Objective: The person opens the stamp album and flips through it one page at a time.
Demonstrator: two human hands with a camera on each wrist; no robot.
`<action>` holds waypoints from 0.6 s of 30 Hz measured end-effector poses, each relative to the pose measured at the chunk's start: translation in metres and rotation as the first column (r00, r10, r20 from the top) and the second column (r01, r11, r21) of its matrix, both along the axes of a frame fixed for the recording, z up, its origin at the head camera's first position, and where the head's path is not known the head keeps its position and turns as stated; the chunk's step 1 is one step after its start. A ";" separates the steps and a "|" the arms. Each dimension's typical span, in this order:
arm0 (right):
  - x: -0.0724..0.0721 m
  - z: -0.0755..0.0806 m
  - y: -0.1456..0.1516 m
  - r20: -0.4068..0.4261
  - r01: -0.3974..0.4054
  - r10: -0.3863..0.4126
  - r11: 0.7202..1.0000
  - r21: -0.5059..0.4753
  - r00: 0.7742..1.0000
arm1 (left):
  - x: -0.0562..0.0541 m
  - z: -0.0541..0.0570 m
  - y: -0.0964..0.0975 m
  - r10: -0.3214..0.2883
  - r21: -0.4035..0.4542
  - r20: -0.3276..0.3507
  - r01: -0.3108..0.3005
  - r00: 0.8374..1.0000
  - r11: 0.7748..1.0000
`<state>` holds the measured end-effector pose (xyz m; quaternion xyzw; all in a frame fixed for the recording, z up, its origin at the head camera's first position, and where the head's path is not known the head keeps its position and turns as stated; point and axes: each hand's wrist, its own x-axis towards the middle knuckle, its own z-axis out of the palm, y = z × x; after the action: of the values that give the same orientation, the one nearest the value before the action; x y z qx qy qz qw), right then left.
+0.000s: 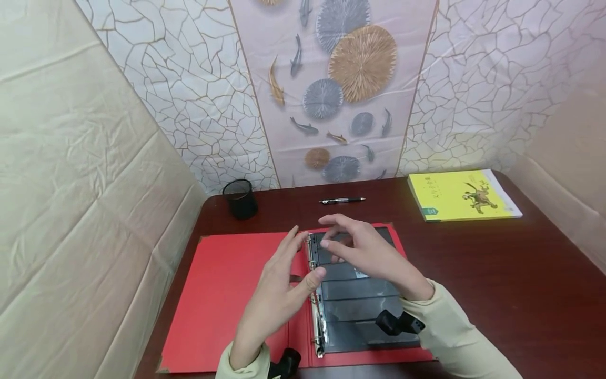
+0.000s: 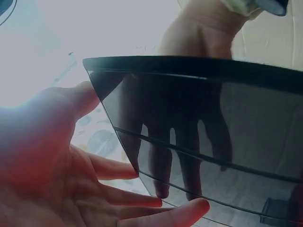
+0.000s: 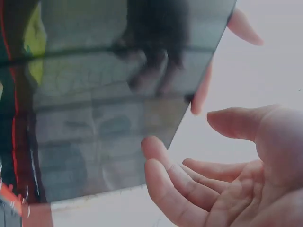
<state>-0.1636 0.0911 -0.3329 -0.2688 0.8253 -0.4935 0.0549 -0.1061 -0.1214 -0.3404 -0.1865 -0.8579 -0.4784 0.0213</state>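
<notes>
A red ring binder [image 1: 227, 300] lies spread on the table, black pocket pages [image 1: 355, 308] on its right side along metal rings [image 1: 318, 326]. In the wrist views a dark, see-through pocket page [image 2: 265, 127] stands raised between the two hands. My left hand [image 1: 276, 289] is at its free edge, thumb spread from the straight fingers [image 2: 109, 168]. My right hand [image 1: 366, 247] hovers over the upper part of the right side, thumb apart from loosely bent fingers; two fingertips [image 3: 154, 149] overlap the page in the right wrist view.
A black pen cup [image 1: 240, 200] stands at the back left of the dark wooden table [image 1: 497, 273]. A black pen [image 1: 342, 200] lies behind the binder. At the back right is a yellow book [image 1: 454, 200]. Patterned cloth [image 1: 156, 68] hangs behind the table.
</notes>
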 end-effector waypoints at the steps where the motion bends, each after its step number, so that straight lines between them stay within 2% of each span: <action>1: -0.002 -0.002 0.003 -0.003 0.013 -0.013 1.000 0.009 1.000 | 0.000 0.000 -0.002 0.007 0.005 0.001 -0.007 1.000 1.000; 7: -0.019 -0.023 0.026 0.032 0.086 -0.088 0.995 0.059 0.996 | 0.001 -0.002 -0.012 0.040 0.038 -0.008 -0.040 0.999 0.998; 11: -0.030 -0.040 0.044 0.026 0.118 -0.122 0.985 0.127 0.992 | 0.001 -0.004 -0.018 0.058 0.039 -0.006 -0.058 0.998 0.998; 15: -0.034 -0.054 0.062 0.004 0.129 -0.133 0.971 0.199 0.991 | 0.003 -0.007 -0.025 0.084 0.031 -0.006 -0.083 0.996 0.996; 18: -0.035 -0.062 0.072 0.018 0.143 -0.150 0.965 0.218 0.988 | 0.004 -0.011 -0.032 0.100 0.024 -0.027 -0.100 0.995 0.995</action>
<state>-0.1981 0.1635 -0.3947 -0.1909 0.8906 -0.4083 0.0613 -0.1018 -0.1537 -0.3510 -0.1499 -0.8602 -0.4838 0.0595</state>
